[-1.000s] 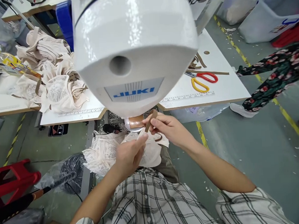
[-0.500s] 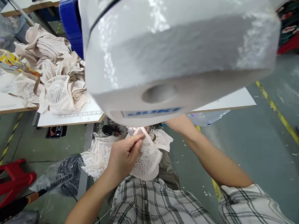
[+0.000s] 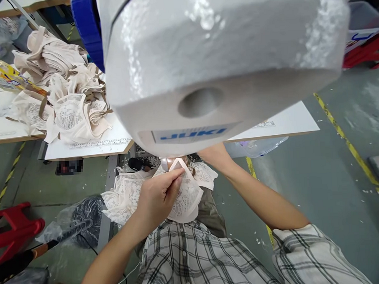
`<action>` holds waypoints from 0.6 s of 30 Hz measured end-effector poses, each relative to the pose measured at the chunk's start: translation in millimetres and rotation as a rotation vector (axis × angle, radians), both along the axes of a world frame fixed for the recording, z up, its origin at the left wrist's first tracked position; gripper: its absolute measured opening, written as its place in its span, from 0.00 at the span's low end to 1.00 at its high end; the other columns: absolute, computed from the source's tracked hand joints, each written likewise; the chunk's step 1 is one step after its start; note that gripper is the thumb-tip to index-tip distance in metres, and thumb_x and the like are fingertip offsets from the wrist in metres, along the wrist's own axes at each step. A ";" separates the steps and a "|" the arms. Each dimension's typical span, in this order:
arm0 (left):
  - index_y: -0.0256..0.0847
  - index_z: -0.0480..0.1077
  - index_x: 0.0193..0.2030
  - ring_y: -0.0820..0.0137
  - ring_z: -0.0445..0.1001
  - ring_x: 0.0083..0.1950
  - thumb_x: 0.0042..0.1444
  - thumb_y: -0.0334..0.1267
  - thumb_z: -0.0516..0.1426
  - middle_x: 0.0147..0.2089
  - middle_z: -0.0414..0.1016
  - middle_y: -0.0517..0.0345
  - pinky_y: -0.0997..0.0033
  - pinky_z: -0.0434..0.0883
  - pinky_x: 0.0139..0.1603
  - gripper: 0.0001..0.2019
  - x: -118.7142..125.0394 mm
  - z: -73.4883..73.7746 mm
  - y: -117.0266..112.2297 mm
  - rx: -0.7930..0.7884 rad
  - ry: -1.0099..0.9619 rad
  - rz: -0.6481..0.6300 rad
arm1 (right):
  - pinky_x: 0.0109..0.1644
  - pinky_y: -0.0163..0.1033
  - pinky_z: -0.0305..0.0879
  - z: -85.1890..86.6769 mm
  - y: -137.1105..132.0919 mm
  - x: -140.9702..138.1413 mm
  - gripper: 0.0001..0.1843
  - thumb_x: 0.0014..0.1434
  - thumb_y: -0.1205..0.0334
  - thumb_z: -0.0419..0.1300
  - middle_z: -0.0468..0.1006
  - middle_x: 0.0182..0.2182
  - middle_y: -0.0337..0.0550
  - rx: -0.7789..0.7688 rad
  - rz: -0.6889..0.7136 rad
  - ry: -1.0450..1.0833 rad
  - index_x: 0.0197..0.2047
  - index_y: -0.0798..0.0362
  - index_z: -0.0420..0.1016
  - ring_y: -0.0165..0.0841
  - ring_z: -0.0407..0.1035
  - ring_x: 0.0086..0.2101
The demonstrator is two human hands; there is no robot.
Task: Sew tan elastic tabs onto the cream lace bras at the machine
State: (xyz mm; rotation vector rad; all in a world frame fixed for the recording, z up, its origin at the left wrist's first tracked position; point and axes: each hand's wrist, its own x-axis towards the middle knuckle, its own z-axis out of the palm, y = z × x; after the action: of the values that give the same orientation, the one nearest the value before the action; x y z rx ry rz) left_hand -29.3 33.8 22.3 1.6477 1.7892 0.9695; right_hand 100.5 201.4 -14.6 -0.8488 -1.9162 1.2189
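Before the sewing machine [image 3: 233,79], the left hand [image 3: 156,198] pinches a lace bra [image 3: 187,200], seemingly positioning it; the next move likely needs its edge steady. Partly behind the machine is the right hand [image 3: 215,158] (fingers hidden, grip impossible to tell).

I observed a grey floor [image 3: 304,174] beneath the white worktable [image 3: 298,118]. Yellow marking tape [image 3: 346,139] ran right of the worktable; a red stool [image 3: 34,226] stood at its front left.
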 end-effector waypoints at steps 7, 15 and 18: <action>0.37 0.77 0.52 0.71 0.79 0.31 0.66 0.37 0.52 0.35 0.83 0.56 0.76 0.72 0.33 0.15 0.8 4.5 1.7 -0.008 0.054 -0.006 | 0.54 0.46 0.63 5.4 7.2 -5.6 0.08 0.54 0.59 0.61 0.75 0.38 0.43 0.009 0.120 -0.031 0.25 0.50 0.70 0.41 0.66 0.45; 0.41 0.77 0.53 0.66 0.82 0.43 0.66 0.38 0.52 0.47 0.83 0.55 0.74 0.74 0.39 0.15 1.5 8.4 12.0 -0.058 0.069 0.036 | 0.45 0.42 0.65 12.1 14.5 -6.3 0.07 0.51 0.65 0.61 0.68 0.33 0.41 -0.007 0.158 -0.072 0.25 0.51 0.66 0.36 0.64 0.37; 0.41 0.77 0.53 0.64 0.81 0.46 0.66 0.39 0.52 0.49 0.82 0.55 0.71 0.76 0.46 0.15 1.8 10.6 16.7 -0.081 0.040 0.078 | 0.41 0.41 0.66 14.6 16.2 -6.9 0.08 0.48 0.68 0.62 0.67 0.32 0.40 -0.040 0.169 -0.100 0.24 0.51 0.66 0.35 0.63 0.35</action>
State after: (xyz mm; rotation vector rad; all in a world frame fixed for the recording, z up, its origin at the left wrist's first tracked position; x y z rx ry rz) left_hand -27.4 50.5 32.8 1.5681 1.9072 0.8905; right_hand 93.7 217.6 -0.1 -0.7951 -2.0853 1.3407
